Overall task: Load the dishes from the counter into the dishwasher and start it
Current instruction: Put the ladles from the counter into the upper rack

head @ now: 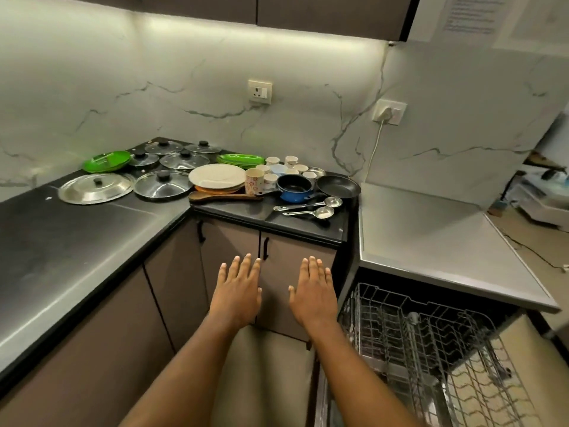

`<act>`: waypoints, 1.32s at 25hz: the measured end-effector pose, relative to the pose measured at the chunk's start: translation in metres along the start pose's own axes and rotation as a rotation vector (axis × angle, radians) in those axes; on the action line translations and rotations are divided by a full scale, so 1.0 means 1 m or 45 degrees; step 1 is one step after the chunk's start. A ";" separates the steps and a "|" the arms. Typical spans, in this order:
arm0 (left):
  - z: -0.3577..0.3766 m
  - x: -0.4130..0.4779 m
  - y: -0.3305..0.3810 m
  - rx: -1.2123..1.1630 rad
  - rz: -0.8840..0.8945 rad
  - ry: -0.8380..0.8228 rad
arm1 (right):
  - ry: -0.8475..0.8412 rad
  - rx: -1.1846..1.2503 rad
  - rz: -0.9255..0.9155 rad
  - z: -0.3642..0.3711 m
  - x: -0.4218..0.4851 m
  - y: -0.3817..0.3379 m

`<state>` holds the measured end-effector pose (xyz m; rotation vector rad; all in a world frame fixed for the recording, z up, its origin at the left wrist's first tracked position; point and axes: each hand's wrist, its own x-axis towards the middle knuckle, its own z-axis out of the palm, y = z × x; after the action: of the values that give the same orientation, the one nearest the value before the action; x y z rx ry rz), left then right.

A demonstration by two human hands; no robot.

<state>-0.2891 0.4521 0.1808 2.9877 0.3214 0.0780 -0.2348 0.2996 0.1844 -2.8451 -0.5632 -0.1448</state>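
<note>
My left hand and my right hand are held out flat, palms down, fingers straight, in front of the brown cabinet doors; both hold nothing. The dishes stand on the black counter in the far corner: a white plate on a stack, green plates, a green bowl, several glass lids, a steel lid, small cups, a floral mug, a blue saucepan, a black frying pan, two steel ladles and a wooden spoon. The dishwasher's wire rack is pulled out at the lower right.
The dishwasher's grey top runs to the right of the counter. Two wall sockets sit on the marble backsplash; a white plug and cable hang from the right one. Cabinet doors with black handles stand beyond my hands.
</note>
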 end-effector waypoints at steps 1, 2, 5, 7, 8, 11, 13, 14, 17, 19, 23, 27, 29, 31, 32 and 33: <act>0.002 0.011 -0.005 -0.014 0.015 -0.010 | -0.008 -0.012 0.026 0.005 0.007 0.000; 0.005 0.021 -0.008 -0.022 0.030 -0.019 | -0.016 -0.027 0.048 0.009 0.015 0.001; 0.014 0.049 -0.010 -0.025 0.077 -0.060 | -0.031 -0.056 0.106 0.020 0.041 0.006; 0.018 0.072 -0.013 -0.016 0.087 -0.067 | -0.024 -0.043 0.138 0.027 0.066 0.009; 0.019 0.087 -0.016 -0.007 0.092 -0.066 | -0.015 -0.034 0.148 0.030 0.080 0.010; 0.021 0.129 -0.017 -0.015 0.108 -0.091 | -0.028 -0.006 0.169 0.041 0.121 0.017; 0.019 0.152 -0.015 -0.020 0.110 -0.087 | -0.030 0.000 0.182 0.047 0.144 0.022; 0.018 0.167 -0.015 -0.025 0.112 -0.084 | -0.035 0.011 0.188 0.049 0.158 0.025; 0.022 0.200 -0.015 -0.011 0.108 -0.090 | -0.048 0.018 0.193 0.059 0.195 0.036; 0.027 0.217 -0.017 0.008 0.114 -0.151 | -0.083 0.031 0.212 0.065 0.211 0.038; 0.037 0.254 -0.018 0.013 0.155 -0.162 | -0.068 0.109 0.302 0.073 0.241 0.045; 0.047 0.297 -0.019 -0.004 0.242 -0.187 | -0.039 0.149 0.402 0.084 0.271 0.048; 0.052 0.319 -0.022 -0.001 0.291 -0.229 | -0.038 0.175 0.459 0.087 0.288 0.048; 0.057 0.341 -0.027 0.009 0.330 -0.260 | -0.012 0.249 0.532 0.090 0.304 0.044; 0.059 0.352 -0.030 0.019 0.347 -0.279 | 0.003 0.303 0.580 0.092 0.313 0.042; 0.061 0.362 -0.033 0.032 0.364 -0.307 | 0.023 0.365 0.639 0.094 0.322 0.040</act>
<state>0.0610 0.5542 0.1294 3.0007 -0.1325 -0.2567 0.0824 0.4040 0.1304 -2.6017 0.1353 0.0012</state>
